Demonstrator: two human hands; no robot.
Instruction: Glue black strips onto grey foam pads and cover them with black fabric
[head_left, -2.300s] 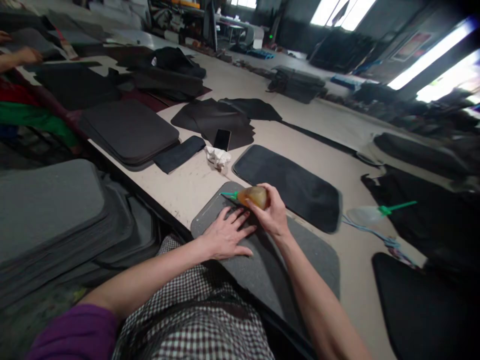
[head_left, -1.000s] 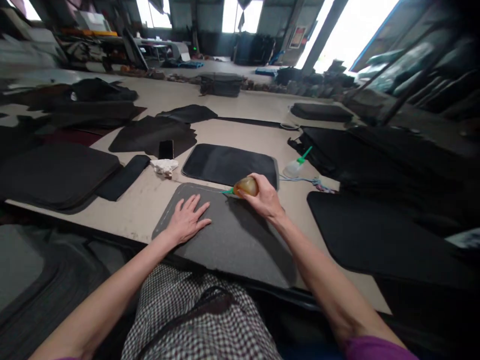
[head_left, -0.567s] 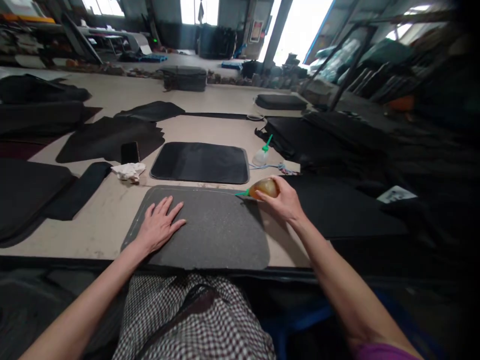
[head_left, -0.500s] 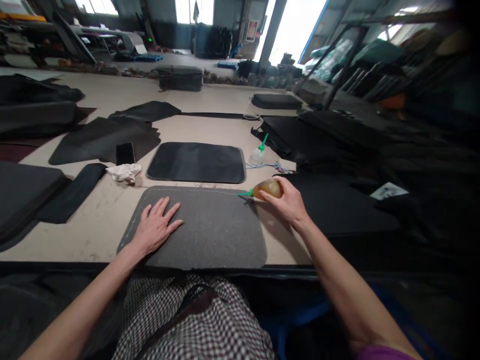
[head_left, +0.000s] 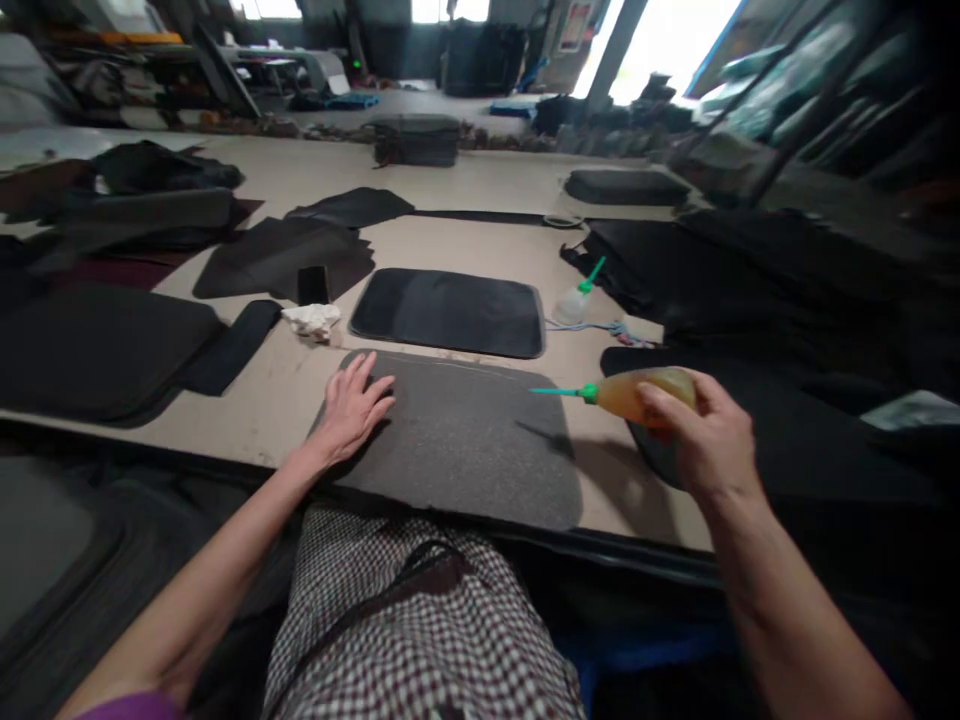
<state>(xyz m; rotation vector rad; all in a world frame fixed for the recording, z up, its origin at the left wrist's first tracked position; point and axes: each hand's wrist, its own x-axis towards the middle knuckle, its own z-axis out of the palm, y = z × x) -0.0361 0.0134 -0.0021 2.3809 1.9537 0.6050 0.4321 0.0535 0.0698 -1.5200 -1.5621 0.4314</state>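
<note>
A grey rounded panel [head_left: 465, 450] lies at the table's front edge, with a thin pale line along its far edge. My left hand [head_left: 354, 408] rests flat on the panel's left part, fingers spread. Held in my right hand [head_left: 716, 435] is a squeeze bottle [head_left: 637, 393] of amber liquid. Its long green nozzle points left, raised over the panel's right side, and casts a shadow there. Just beyond the panel lies a black rounded piece [head_left: 448, 312] with a grey rim. A second bottle [head_left: 574, 303] with a green nozzle stands to the right of that piece.
On the left are a phone [head_left: 313, 285], a crumpled white cloth [head_left: 312, 320] and dark sheets [head_left: 277, 258]. Stacked black panels [head_left: 97, 350] lie further left. More black material [head_left: 720, 280] covers the right side. A grey stack [head_left: 416, 140] sits at the back.
My right hand has moved right and lifted the bottle, its nozzle now off the panel's edge. The view has turned left. My left hand stays on the panel.
</note>
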